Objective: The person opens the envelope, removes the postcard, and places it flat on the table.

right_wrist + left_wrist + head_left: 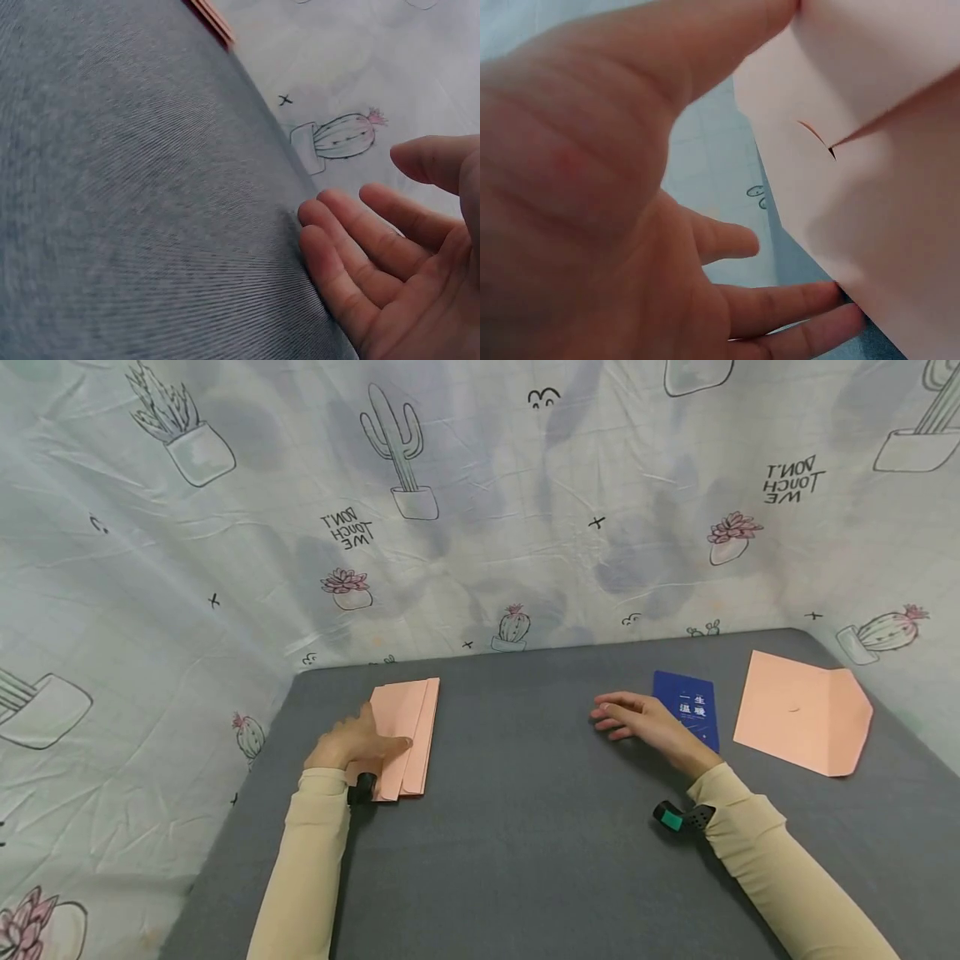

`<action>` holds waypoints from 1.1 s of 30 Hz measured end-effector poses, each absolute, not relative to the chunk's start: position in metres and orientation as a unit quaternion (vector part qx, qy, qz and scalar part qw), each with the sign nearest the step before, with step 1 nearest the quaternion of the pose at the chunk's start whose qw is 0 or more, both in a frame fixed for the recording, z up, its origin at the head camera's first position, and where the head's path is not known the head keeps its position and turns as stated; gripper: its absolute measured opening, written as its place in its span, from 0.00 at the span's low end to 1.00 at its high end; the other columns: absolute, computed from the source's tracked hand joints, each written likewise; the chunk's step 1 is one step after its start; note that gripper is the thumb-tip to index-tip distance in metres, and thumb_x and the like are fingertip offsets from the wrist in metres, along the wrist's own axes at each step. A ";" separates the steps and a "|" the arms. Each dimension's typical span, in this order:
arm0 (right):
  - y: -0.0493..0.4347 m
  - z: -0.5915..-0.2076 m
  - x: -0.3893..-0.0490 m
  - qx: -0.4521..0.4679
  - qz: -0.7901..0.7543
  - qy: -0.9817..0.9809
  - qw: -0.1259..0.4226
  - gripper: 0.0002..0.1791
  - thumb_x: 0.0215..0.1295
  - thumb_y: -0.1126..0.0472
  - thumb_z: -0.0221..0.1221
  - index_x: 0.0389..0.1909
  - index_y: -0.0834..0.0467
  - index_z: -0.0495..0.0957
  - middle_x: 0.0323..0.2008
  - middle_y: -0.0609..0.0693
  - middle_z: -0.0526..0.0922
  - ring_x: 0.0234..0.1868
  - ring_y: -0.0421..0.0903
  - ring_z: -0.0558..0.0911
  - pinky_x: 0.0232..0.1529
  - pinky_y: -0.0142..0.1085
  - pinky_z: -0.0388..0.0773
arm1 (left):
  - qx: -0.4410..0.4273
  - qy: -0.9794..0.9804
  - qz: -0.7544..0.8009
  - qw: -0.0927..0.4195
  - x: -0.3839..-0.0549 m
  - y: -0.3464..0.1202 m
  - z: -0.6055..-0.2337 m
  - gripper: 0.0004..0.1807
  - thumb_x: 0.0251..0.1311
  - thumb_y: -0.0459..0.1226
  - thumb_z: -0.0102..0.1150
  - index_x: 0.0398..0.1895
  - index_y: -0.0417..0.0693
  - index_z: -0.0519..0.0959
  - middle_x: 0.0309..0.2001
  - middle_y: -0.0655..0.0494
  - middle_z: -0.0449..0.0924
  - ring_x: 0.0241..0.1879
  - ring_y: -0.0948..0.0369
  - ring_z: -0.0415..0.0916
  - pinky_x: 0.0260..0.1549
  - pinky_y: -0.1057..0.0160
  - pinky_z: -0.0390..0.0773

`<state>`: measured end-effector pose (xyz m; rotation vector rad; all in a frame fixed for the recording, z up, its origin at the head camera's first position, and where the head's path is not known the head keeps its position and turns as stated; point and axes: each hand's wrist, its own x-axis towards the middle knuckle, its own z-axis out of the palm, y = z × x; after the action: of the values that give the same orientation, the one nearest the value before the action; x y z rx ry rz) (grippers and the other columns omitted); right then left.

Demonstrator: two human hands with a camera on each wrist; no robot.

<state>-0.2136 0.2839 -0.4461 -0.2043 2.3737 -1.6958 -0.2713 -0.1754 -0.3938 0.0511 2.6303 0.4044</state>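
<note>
Nearest are the left sleeve (pixel 303 868) and the right sleeve (pixel 787 877), both reaching forward. Beyond them the printed cloth (pixel 480 560) rises from the far edge of the grey table (pixel 525 852). At the table's right lies the envelope (pixel 795 718), flap unfolded and pointing right, long axis running left to right with the flap end nearer the person; it seems laid flat to leave its mouth within reach. The stack (pixel 408 727), pink envelopes with staggered edges, lies at the table's left, long axis running away from the person, far end leaning slightly right. The left hand (pixel 351 739) is spread on it, thumb across the top face, nearly straight fingers at the left edge, probably to steady it. The right hand (pixel 652 718) is relaxed, fingers loosely curved round nothing. Partly hidden by it lies the blue card (pixel 690 697), just left of the envelope, long axis running away, apparently turned so its lettering reads upright to the person. Smallest are the black bands (pixel 684 817), one at each wrist
</note>
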 end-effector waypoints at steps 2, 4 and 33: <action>0.283 -0.448 -0.214 -0.067 -0.580 0.804 0.110 0.29 0.81 0.49 0.47 0.72 0.65 0.66 0.63 0.67 0.77 0.52 0.35 0.85 0.51 0.32 0.83 | 0.015 0.962 0.144 0.231 -0.271 -0.175 -0.394 0.65 0.59 0.67 0.57 0.80 0.34 0.35 0.76 0.21 0.47 0.74 0.25 0.47 0.67 0.27 0.57; 0.282 -0.448 -0.214 -0.066 -0.583 0.802 0.110 0.29 0.81 0.49 0.48 0.72 0.65 0.66 0.63 0.67 0.78 0.52 0.35 0.85 0.51 0.31 0.83 | 0.009 0.963 0.142 0.227 -0.272 -0.175 -0.395 0.66 0.59 0.67 0.58 0.80 0.35 0.34 0.75 0.20 0.47 0.73 0.25 0.48 0.66 0.27 0.58; 0.293 -0.459 -0.216 -0.076 -0.603 0.783 0.132 0.28 0.82 0.51 0.45 0.73 0.65 0.64 0.64 0.67 0.76 0.54 0.34 0.84 0.53 0.29 0.81 | -0.029 0.972 0.204 0.115 -0.281 -0.183 -0.399 0.43 0.74 0.46 0.49 0.81 0.38 0.41 0.72 0.26 0.61 0.66 0.29 0.66 0.60 0.27 0.64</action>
<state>-0.2155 0.2925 -0.4590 -0.2219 2.2731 -1.7486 -0.2812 -0.1831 -0.3987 -0.0846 2.8488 0.5975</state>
